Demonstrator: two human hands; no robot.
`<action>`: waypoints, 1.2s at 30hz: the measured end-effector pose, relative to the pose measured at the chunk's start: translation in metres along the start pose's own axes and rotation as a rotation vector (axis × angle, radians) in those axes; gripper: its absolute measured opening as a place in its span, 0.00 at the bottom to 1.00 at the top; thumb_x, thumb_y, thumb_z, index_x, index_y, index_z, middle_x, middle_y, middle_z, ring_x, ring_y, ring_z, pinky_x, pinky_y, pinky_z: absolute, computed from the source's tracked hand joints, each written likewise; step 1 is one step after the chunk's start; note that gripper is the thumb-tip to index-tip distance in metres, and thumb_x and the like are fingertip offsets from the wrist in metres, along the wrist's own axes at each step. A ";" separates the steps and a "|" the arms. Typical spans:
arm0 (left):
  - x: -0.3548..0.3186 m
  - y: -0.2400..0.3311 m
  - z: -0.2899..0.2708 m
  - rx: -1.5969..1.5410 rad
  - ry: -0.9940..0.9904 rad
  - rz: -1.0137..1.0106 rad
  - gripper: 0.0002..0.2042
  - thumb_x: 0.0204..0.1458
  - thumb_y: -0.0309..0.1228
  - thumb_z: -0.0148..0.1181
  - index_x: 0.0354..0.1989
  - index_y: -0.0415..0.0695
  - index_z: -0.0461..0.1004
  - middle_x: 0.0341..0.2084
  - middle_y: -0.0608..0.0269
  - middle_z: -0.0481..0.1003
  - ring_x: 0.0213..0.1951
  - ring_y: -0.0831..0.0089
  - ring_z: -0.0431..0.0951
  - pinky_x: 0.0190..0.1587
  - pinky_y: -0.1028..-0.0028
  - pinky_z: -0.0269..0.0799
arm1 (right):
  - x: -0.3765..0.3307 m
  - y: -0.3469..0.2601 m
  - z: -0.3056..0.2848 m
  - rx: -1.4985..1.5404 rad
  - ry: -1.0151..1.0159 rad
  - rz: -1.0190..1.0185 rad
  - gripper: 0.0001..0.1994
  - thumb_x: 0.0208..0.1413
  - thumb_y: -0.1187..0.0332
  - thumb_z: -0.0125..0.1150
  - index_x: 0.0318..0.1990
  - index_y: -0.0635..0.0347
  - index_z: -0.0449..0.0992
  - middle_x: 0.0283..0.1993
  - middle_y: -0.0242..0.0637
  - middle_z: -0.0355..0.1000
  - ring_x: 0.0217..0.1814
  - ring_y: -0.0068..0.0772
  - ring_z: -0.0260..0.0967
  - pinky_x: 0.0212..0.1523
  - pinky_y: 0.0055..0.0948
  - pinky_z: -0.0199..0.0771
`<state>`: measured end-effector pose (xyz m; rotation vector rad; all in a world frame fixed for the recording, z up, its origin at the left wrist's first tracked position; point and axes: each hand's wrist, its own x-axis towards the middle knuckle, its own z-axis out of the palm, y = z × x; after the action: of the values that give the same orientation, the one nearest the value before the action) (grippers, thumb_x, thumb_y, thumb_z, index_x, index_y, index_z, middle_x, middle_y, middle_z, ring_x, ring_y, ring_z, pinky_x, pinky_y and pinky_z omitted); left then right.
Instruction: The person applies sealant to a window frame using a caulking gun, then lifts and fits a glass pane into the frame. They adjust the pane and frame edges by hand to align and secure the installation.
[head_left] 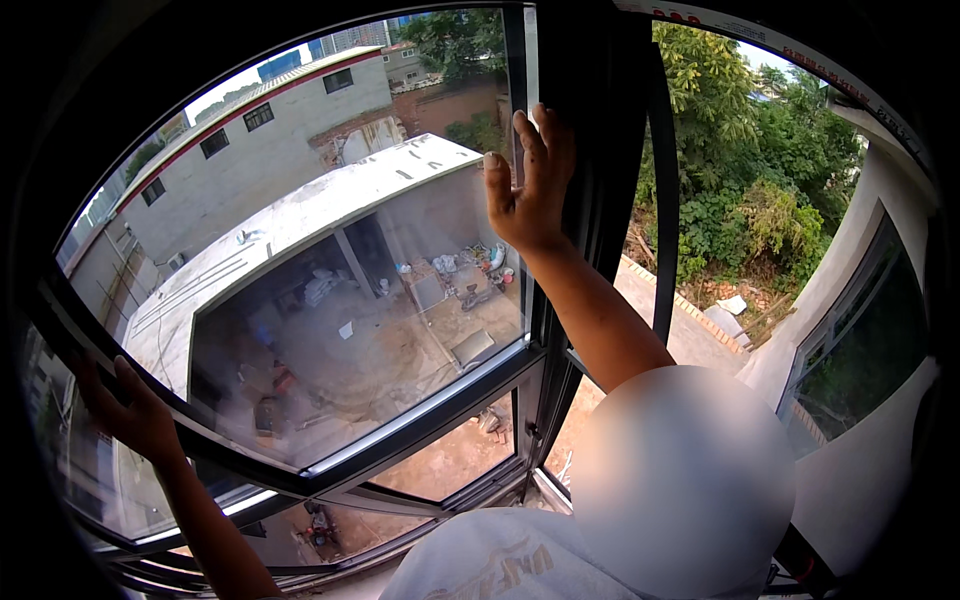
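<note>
A large dark-framed window sash [420,418] with a clear glass pane fills the left and middle of the view. Raised high, my right hand [535,185] rests against its right upright, with the fingers spread and the thumb over the glass edge. At the lower left, my left hand [140,418] lies against the dark frame near its left side. Its thumb stands apart from the fingers, and their tips fade into shadow. A smeared round patch covers my right upper arm. Below it shows my light grey shirt [490,560].
Smaller lower panes [450,450] sit beneath the large one. On the right, an opening gives onto trees [760,150] and a rendered wall with a dark window [850,330]. Outside, far below, are a white-roofed shed [300,200] and a dirt yard with scattered rubble.
</note>
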<state>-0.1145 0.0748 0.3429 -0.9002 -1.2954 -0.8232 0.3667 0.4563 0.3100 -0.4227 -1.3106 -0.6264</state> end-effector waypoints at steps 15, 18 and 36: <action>-0.013 0.036 0.016 0.220 -0.021 0.162 0.30 0.77 0.46 0.49 0.81 0.42 0.64 0.79 0.47 0.66 0.81 0.49 0.63 0.83 0.40 0.46 | -0.015 -0.016 0.022 -0.003 -0.117 0.017 0.35 0.72 0.59 0.55 0.83 0.61 0.58 0.86 0.58 0.56 0.91 0.62 0.47 0.87 0.64 0.38; -0.004 0.047 0.008 0.288 -0.035 0.146 0.30 0.76 0.42 0.47 0.81 0.40 0.63 0.79 0.43 0.64 0.81 0.47 0.62 0.82 0.42 0.51 | -0.004 -0.021 0.022 0.008 -0.063 -0.042 0.35 0.70 0.61 0.57 0.81 0.65 0.61 0.84 0.61 0.58 0.89 0.66 0.50 0.86 0.63 0.46; 0.059 0.053 0.057 -0.044 0.077 0.138 0.38 0.72 0.49 0.48 0.82 0.32 0.57 0.80 0.31 0.57 0.83 0.40 0.55 0.83 0.43 0.49 | 0.104 0.007 0.042 -0.112 -0.126 -0.183 0.32 0.82 0.52 0.45 0.82 0.64 0.60 0.86 0.54 0.55 0.89 0.55 0.53 0.85 0.51 0.56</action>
<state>-0.0850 0.1486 0.3997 -0.9719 -1.1391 -0.7731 0.3534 0.4683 0.4212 -0.4424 -1.4494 -0.8409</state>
